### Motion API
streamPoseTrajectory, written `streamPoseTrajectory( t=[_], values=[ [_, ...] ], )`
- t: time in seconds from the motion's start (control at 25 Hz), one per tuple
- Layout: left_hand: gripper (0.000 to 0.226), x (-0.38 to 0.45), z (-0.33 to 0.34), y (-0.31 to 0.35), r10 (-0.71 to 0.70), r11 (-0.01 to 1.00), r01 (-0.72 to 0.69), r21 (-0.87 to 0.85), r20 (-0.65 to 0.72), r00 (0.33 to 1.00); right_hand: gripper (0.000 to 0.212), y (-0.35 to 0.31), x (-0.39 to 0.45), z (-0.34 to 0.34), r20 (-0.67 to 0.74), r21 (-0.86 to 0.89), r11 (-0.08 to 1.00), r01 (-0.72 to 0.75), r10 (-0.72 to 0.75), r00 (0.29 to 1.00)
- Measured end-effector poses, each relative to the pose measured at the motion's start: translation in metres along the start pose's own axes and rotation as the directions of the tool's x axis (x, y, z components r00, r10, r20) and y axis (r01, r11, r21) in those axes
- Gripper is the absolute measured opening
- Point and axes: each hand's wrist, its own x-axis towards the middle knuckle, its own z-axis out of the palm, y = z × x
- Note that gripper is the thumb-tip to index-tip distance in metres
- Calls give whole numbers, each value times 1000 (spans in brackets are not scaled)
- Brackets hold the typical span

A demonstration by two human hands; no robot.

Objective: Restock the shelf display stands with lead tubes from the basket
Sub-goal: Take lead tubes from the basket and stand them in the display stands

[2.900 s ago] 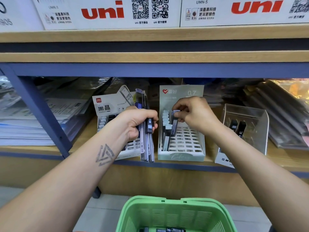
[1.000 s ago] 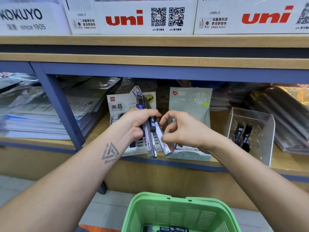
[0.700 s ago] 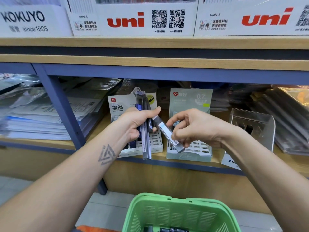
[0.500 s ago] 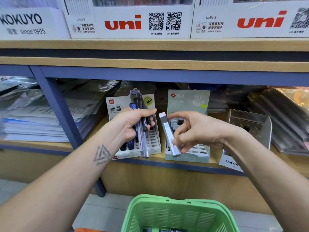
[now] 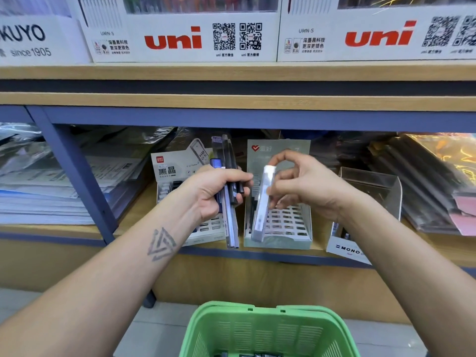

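My left hand [image 5: 213, 191] grips a bundle of several dark lead tubes [image 5: 229, 210], held upright in front of the white display stand [image 5: 167, 171]. My right hand [image 5: 304, 186] pinches one pale lead tube [image 5: 261, 210] near its white cap, upright, in front of the pale green slotted display stand [image 5: 280, 238]. A few tubes stand in that stand's left slots. The green basket [image 5: 268, 331] sits below, at the bottom edge, with dark tubes just visible inside.
A clear plastic stand [image 5: 371, 191] labelled MONO stands to the right on the same shelf. Stacks of plastic-wrapped paper [image 5: 38, 184] fill the left bay behind a blue upright post [image 5: 77, 176]. Dark wrapped packs [image 5: 425, 181] lie at the right. White uni boxes [image 5: 180, 34] line the upper shelf.
My right hand pulled one pale tube out of the bundle in my left hand and turned it upright, carrying it over to the green stand. The left hand stayed in place.
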Motion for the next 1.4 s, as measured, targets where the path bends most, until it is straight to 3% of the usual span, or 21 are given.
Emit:
streamPoseTrajectory(
  t=[0.08, 0.2, 0.28, 0.36, 0.48, 0.76, 0.92, 1.28, 1.4],
  values=[
    [13, 3, -2, 2, -22, 1000, 22, -4, -46, 999, 30, 2, 4, -15, -149, -86, 996, 17, -29, 988],
    [14, 6, -2, 2, -50, 999, 51, 7, -85, 995, 13, 11, 15, -36, -321, -402, 915, 18, -160, 933],
    [21, 8, 2, 1, -55, 997, 58, 45, -54, 997, 6, 22, 24, -44, -354, -621, 784, 6, -288, 890],
    [39, 10, 6, 0, -59, 994, 59, 88, -1, 998, 9, 34, 34, -45, -346, -721, 692, 26, -393, 852],
    [42, 15, 11, -1, -59, 994, 57, 95, 23, 998, 14, 48, 46, -40, -319, -732, 675, 92, -459, 830],
    [14, 21, 10, 0, -78, 995, 77, 59, 7, 997, 9, 52, 52, -34, -278, -702, 707, 88, -386, 880],
    [14, 21, 7, 0, -78, 996, 78, 53, -9, 997, 9, 56, 57, -34, -265, -716, 694, 74, -368, 891],
    [19, 17, 6, 0, -90, 996, 90, 27, -5, 996, 35, 74, 69, -24, -245, -832, 552, -55, -277, 929],
    [20, 15, 7, -1, -87, 996, 87, 4, -21, 996, 41, 70, 61, -23, -222, -831, 553, -62, -228, 948]
  ],
)
